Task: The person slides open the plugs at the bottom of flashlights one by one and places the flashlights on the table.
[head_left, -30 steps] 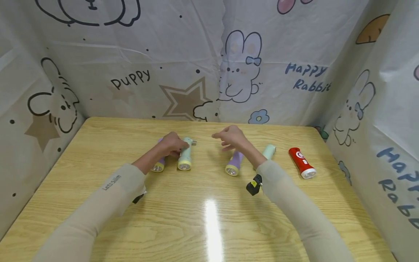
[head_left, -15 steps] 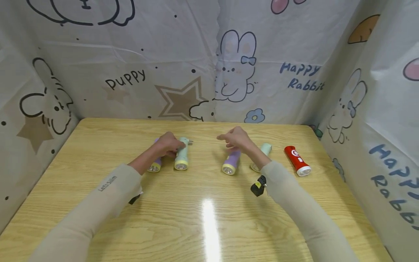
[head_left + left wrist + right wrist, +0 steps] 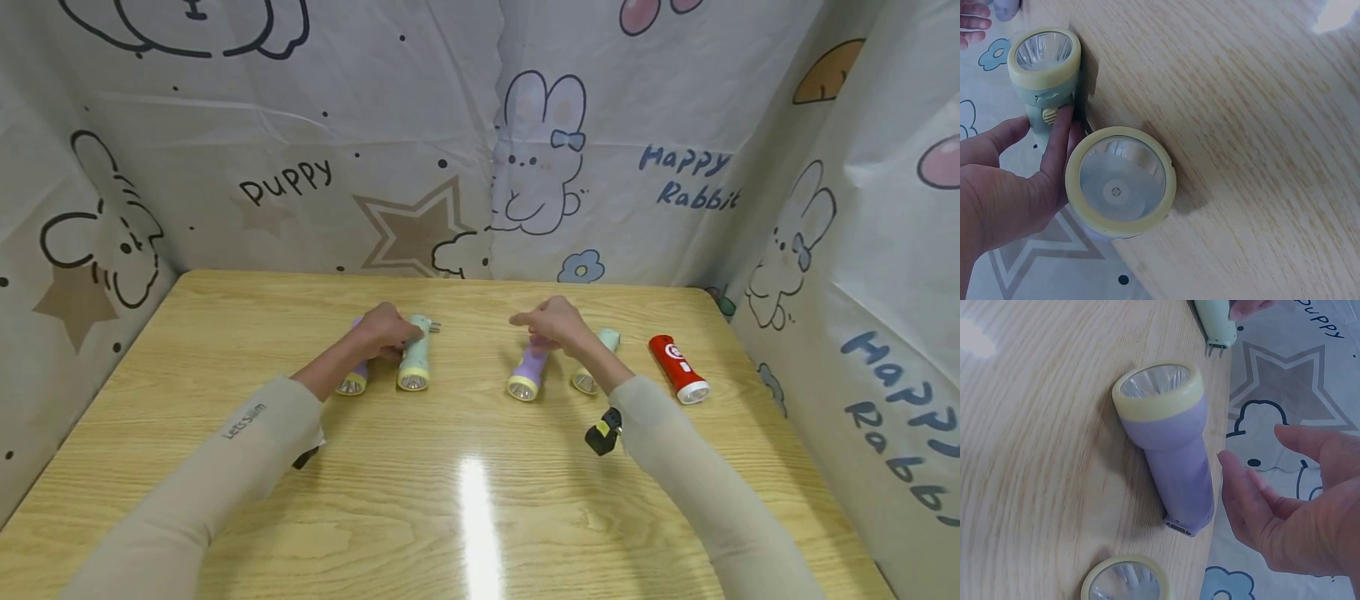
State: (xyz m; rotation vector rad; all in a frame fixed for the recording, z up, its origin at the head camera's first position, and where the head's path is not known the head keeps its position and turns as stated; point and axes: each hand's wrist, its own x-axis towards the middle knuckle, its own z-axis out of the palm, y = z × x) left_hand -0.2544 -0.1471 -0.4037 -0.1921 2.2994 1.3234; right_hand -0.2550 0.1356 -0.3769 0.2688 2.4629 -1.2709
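My left hand [image 3: 381, 329] holds a mint green flashlight [image 3: 415, 362] with a pale yellow head, its lens facing me. In the left wrist view, thumb and fingers lie on either side of its body, one finger beside the ribbed yellow switch [image 3: 1050, 115]. Metal plug prongs [image 3: 436, 327] stick out at its far end. A purple flashlight [image 3: 352, 383] lies to its left, partly behind the hand. Over the tail of another purple flashlight [image 3: 527, 373] hovers my right hand [image 3: 558, 323]; the right wrist view shows a gap between its fingers and that purple body [image 3: 1182, 475].
A second green flashlight [image 3: 586, 381] lies partly behind the right forearm. Farther right is a red flashlight [image 3: 677, 367] with a white head. Printed cloth [image 3: 420, 125] walls the wooden table [image 3: 375, 500] at the back and both sides. Each wrist wears a small black device.
My right hand has moved right and slightly toward me, closer to the purple flashlight's tail. The left hand stays on the green flashlight. The head view has shifted slightly.
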